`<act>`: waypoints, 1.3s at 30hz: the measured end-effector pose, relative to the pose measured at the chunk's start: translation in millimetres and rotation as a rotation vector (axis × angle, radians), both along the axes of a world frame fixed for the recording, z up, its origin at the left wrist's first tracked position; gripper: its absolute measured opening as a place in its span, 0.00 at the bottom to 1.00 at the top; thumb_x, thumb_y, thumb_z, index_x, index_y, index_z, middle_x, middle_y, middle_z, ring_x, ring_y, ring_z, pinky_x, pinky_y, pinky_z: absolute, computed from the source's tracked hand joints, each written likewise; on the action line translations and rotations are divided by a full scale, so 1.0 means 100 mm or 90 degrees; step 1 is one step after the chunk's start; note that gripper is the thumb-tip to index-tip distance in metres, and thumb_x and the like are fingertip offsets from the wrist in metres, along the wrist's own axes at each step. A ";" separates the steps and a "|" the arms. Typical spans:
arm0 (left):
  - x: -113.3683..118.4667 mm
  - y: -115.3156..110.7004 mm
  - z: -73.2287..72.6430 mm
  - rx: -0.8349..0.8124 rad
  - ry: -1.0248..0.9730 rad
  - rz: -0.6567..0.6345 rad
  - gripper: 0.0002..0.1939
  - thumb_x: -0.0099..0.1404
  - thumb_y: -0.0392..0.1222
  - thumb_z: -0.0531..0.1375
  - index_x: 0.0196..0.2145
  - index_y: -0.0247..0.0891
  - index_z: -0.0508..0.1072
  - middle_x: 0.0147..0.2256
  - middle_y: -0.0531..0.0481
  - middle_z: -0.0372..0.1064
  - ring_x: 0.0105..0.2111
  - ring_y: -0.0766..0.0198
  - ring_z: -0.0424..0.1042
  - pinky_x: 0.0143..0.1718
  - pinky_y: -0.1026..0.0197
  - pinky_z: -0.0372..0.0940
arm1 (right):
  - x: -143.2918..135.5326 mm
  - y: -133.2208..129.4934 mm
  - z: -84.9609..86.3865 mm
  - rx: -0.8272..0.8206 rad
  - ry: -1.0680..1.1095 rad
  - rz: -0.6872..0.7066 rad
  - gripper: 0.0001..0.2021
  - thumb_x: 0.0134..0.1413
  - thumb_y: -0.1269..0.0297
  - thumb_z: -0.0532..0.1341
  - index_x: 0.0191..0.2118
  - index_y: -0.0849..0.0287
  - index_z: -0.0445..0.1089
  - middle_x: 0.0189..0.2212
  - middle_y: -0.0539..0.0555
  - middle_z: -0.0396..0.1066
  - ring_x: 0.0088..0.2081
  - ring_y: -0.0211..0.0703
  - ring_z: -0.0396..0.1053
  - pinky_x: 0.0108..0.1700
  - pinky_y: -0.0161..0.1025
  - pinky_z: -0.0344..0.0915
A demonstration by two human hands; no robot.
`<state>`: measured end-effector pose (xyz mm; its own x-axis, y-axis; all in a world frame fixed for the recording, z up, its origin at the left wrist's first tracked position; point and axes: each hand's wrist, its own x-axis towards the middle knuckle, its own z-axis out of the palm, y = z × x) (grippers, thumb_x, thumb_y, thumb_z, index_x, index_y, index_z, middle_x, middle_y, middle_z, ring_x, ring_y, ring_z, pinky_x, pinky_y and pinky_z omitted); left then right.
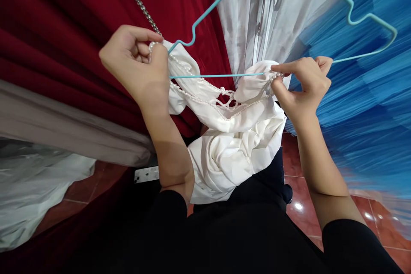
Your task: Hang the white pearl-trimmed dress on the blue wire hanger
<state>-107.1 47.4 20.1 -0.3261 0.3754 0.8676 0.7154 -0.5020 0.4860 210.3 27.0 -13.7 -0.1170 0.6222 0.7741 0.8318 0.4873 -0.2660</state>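
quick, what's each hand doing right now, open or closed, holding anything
Left hand: closed, pinching the pearl trim of the white garment.
Right hand: closed, pinching the pearl trim at the garment's other side.

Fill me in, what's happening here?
A person's left hand pinches a white garment by one side of its pearl trim; the right hand pinches the other side. The garment is bunched up below. A teal hanger crosses it, with its right end sticking out past the right hand, no fabric on that tip.
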 end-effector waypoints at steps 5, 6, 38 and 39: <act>0.21 0.16 0.10 -0.006 0.048 -0.031 0.10 0.59 0.25 0.66 0.34 0.38 0.76 0.23 0.60 0.59 0.24 0.75 0.54 0.21 0.62 0.48 | 0.01 -0.03 0.01 0.012 -0.004 0.007 0.06 0.65 0.62 0.57 0.40 0.49 0.72 0.31 0.49 0.72 0.37 0.44 0.73 0.59 0.59 0.67; 0.25 0.20 0.11 -0.024 0.059 -0.045 0.09 0.60 0.27 0.67 0.35 0.38 0.75 0.23 0.60 0.58 0.24 0.75 0.54 0.22 0.62 0.50 | 0.01 -0.04 0.01 0.013 -0.005 0.008 0.06 0.66 0.63 0.57 0.40 0.49 0.72 0.31 0.49 0.72 0.37 0.43 0.73 0.59 0.59 0.66; 1.18 -0.41 -0.08 -0.318 0.262 -0.299 0.20 0.74 0.27 0.50 0.44 0.45 0.78 0.37 0.51 0.77 0.40 0.56 0.78 0.51 0.49 0.66 | 0.88 0.15 -0.11 0.303 0.337 -0.017 0.08 0.43 0.77 0.60 0.27 0.55 0.66 0.27 0.51 0.59 0.28 0.37 0.58 0.29 0.41 0.53; 1.16 -0.41 -0.08 -0.318 0.263 -0.301 0.19 0.74 0.27 0.50 0.44 0.45 0.78 0.37 0.51 0.77 0.40 0.56 0.77 0.51 0.48 0.66 | 1.05 0.23 -0.08 0.278 0.365 -0.034 0.09 0.40 0.77 0.59 0.27 0.54 0.63 0.27 0.51 0.59 0.27 0.36 0.56 0.29 0.41 0.51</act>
<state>9.2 6.3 12.0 0.2752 0.7696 0.5762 0.6521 -0.5898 0.4763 314.8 49.6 -21.5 0.4038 0.2351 0.8841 0.6459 0.6112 -0.4575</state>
